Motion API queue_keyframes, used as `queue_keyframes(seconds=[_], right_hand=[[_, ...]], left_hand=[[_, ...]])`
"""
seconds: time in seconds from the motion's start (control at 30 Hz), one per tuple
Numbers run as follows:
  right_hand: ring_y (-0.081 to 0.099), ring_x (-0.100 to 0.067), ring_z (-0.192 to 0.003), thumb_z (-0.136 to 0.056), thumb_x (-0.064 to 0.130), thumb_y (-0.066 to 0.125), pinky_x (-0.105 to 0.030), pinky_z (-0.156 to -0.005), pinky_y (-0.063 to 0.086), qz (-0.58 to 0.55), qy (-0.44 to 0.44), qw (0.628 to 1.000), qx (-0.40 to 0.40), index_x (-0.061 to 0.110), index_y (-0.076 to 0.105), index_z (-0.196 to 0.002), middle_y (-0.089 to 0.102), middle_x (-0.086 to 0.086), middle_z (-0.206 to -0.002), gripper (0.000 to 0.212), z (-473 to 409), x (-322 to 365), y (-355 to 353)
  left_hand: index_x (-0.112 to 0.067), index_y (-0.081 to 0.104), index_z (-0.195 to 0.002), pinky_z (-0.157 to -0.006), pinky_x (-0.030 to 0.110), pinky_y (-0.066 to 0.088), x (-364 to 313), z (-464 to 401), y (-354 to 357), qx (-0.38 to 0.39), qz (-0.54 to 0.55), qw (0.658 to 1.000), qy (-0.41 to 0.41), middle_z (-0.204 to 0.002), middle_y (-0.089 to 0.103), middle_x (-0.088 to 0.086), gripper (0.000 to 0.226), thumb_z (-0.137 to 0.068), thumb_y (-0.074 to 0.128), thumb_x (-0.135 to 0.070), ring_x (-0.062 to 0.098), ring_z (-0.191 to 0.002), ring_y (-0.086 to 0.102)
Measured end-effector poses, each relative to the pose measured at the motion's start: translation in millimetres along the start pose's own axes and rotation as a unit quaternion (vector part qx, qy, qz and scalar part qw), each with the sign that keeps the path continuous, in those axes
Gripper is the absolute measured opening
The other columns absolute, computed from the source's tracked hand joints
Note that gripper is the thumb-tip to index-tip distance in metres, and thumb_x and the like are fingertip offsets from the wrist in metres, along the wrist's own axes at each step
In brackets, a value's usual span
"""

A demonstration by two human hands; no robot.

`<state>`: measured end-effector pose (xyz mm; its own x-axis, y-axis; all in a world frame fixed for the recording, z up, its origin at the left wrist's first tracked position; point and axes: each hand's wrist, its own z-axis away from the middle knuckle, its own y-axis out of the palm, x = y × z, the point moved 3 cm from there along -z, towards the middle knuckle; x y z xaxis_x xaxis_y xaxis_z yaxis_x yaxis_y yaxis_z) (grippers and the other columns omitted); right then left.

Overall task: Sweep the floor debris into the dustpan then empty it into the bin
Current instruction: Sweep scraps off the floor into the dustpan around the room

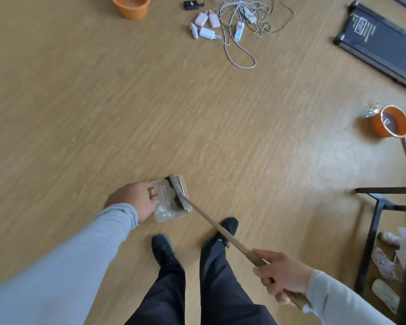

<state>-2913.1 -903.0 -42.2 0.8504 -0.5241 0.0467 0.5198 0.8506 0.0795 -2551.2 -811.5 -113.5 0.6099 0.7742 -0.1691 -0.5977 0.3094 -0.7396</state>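
Our left hand (pixel 133 200) grips the dustpan (pixel 170 202) handle at nine o'clock; our right hand (pixel 281 275) wraps the broom (pixel 179 195) stick. Debris blurred.

The left hand (pixel 133 201) grips the handle of a clear dustpan (pixel 170 213) lying flat on the wood floor (pixel 80 102). The right hand (pixel 283 276) holds a broom (pixel 211 222) whose head rests inside the pan, seemingly over pale debris. An orange bin (pixel 390 121) stands well apart, with scraps beside it.
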Motion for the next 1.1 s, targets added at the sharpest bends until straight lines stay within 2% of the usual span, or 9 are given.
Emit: queue_keyframes(seconds=[0.13, 0.27, 0.33, 0.43, 0.53, 0.7, 0.83, 0.93, 1.1], right_hand=[[0.033, -0.016, -0.047, -0.096, 0.002, 0.055, -0.025, -0.04, 0.029, -0.052, -0.003, 0.997, -0.06, 0.036, 0.052, -0.126, 0.042, -0.007, -0.063, 0.046, 26, -17, -36], [0.041, -0.015, -0.041, -0.102, 0.007, 0.046, -0.026, -0.038, 0.034, 0.035, 0.026, 0.987, -0.155, 0.032, 0.041, -0.141, 0.048, -0.008, -0.064, 0.046, 3, -25, -43], [0.045, -0.013, -0.046, -0.101, 0.011, 0.047, -0.024, -0.039, 0.038, 0.073, 0.041, 0.974, -0.211, 0.032, 0.045, -0.132, 0.052, -0.003, -0.075, 0.037, -16, -35, -42], [0.047, -0.013, -0.046, -0.099, 0.014, 0.046, -0.022, -0.043, 0.04, 0.076, 0.071, 0.976, -0.19, 0.025, 0.054, -0.114, 0.053, -0.003, -0.075, 0.02, -35, -49, -35], [0.052, -0.018, -0.046, -0.094, 0.005, 0.048, -0.024, -0.043, 0.044, 0.07, 0.044, 0.981, -0.174, 0.022, 0.047, -0.096, 0.053, -0.007, -0.07, 0.017, -49, -50, -8], [0.057, -0.02, -0.056, -0.083, 0.007, 0.055, -0.028, -0.047, 0.05, 0.034, 0.003, 0.993, -0.113, 0.006, 0.048, -0.135, 0.056, -0.008, -0.078, 0.053, -77, -29, 66], [0.043, -0.015, -0.041, -0.094, 0.0, 0.044, -0.025, -0.038, 0.037, -0.089, 0.024, 0.995, -0.03, 0.016, 0.045, -0.132, 0.049, -0.004, -0.057, 0.041, -64, -12, 97], [0.034, -0.011, -0.043, -0.092, -0.001, 0.047, -0.021, -0.037, 0.03, -0.178, 0.023, 0.984, -0.002, 0.018, 0.044, -0.143, 0.044, -0.002, -0.058, 0.054, -41, -14, 81], [0.018, -0.01, -0.055, -0.099, -0.001, 0.048, -0.018, -0.037, 0.019, -0.281, -0.017, 0.959, 0.002, 0.017, 0.051, -0.139, 0.038, -0.004, -0.066, 0.044, 18, -12, 23]], left_hand=[[-0.035, 0.054, -0.09, -0.051, 0.026, 0.038, 2, 5, 0, 0.0, 0.008, 1.0, 0.01, -0.075, 0.062, -0.008, 0.011, -0.096, 0.047, -0.042, 0.018, -0.063, 0.062], [-0.03, 0.054, -0.086, -0.051, 0.026, 0.038, -2, 8, 2, 0.0, 0.002, 1.0, 0.012, -0.074, 0.061, -0.006, 0.017, -0.097, 0.046, -0.041, 0.019, -0.063, 0.061], [-0.027, 0.059, -0.088, -0.052, 0.027, 0.039, -2, 8, -1, 0.01, 0.007, 1.0, 0.015, -0.077, 0.064, -0.005, 0.018, -0.097, 0.048, -0.039, 0.02, -0.065, 0.063], [-0.036, 0.058, -0.098, -0.059, 0.027, 0.048, 8, 9, -8, 0.05, -0.002, 0.998, 0.038, -0.088, 0.066, -0.007, 0.005, -0.094, 0.055, -0.037, 0.02, -0.072, 0.066], [-0.035, 0.062, -0.108, -0.062, 0.029, 0.054, 14, 8, -11, 0.076, -0.058, 0.993, 0.074, -0.089, 0.067, -0.009, 0.016, -0.095, 0.054, -0.039, 0.019, -0.071, 0.068], [-0.037, 0.062, -0.113, -0.062, 0.029, 0.051, 5, 9, 6, 0.071, -0.09, 0.989, 0.099, -0.087, 0.065, -0.01, 0.021, -0.094, 0.054, -0.038, 0.019, -0.073, 0.066], [-0.034, 0.064, -0.109, -0.062, 0.028, 0.051, 13, 6, 0, 0.064, -0.084, 0.991, 0.082, -0.089, 0.067, -0.009, 0.021, -0.093, 0.053, -0.043, 0.019, -0.073, 0.066], [-0.034, 0.064, -0.105, -0.065, 0.03, 0.055, 14, 8, -1, 0.069, -0.087, 0.991, 0.079, -0.087, 0.067, -0.01, 0.021, -0.093, 0.051, -0.044, 0.018, -0.071, 0.067], [-0.032, 0.063, -0.099, -0.066, 0.03, 0.057, 16, 13, -4, 0.108, -0.065, 0.989, 0.074, -0.085, 0.068, -0.005, 0.016, -0.096, 0.049, -0.041, 0.019, -0.07, 0.068]])
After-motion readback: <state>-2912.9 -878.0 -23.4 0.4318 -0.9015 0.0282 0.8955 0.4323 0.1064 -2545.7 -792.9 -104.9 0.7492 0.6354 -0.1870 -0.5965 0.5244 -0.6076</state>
